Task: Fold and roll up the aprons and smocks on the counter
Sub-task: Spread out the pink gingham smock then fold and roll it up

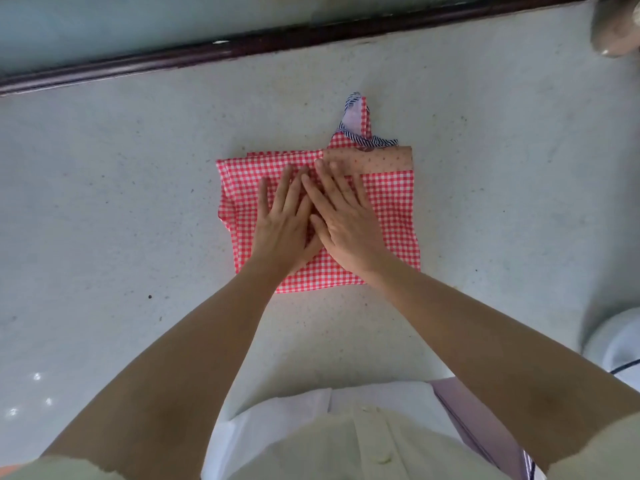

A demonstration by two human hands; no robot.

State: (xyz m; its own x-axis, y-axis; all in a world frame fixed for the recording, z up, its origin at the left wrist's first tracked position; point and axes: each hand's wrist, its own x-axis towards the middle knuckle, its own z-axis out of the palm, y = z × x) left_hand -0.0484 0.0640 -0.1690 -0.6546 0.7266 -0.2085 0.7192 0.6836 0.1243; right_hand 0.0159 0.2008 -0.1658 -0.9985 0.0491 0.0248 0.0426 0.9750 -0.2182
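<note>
A folded apron (388, 216) is laid flat on the desk (104, 202), at the middle of the frame and a little right of centre. The folded panel is nearly square, somewhat wider than tall, so its long axis is set left to right across the frame, with a slight tilt. Its strap (358, 114) is pointed toward the top of the frame, away from the person.

The apron is made of red and white check. A tan dotted band (377, 159) is seen along the right half of its upper edge, and a dark blue and white striped trim (375, 143) is bunched just above that band, at the foot of the strap. The left edge is slightly rumpled, and the lower edge is slanted.

Both hands are pressed flat on the middle of the apron. The left hand (285, 223) is laid left of centre and the right hand (346, 220) just beside it, its fingers partly crossed over those of the left. The grip of each hand is spread apart: fingers are held straight, and nothing is clasped. The right fingertips are set at the left end of the band.

A dark rail (242, 46) is run along the far edge of the desk, across the top of the frame. A white rounded thing (620, 344) is seen at the right edge, too blurred for its contents to be told. A pale buttoned shirt (381, 445) is seen at the bottom of the frame.
</note>
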